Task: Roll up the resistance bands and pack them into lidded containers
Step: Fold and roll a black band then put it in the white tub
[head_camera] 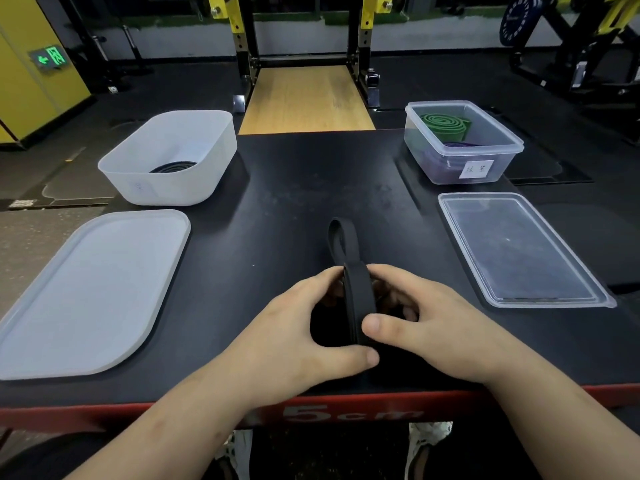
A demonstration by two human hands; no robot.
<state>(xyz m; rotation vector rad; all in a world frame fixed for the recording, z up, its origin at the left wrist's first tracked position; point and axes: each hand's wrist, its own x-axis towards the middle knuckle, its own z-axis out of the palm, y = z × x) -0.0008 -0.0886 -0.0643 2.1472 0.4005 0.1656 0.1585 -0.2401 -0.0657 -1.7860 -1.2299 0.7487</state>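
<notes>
Left hand (304,317) and right hand (415,313) gripped black resistance band (358,299) roll, tail loose. Judged rubbery, springy; best pinched across the coil's flat sides.

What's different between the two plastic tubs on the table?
The left tub is frosted white and rounded; the right tub is clear and boxier. The left tub holds one black roll; the right tub holds a green roll and a purple roll. Both are open, left lid and right lid lying nearby.
</notes>
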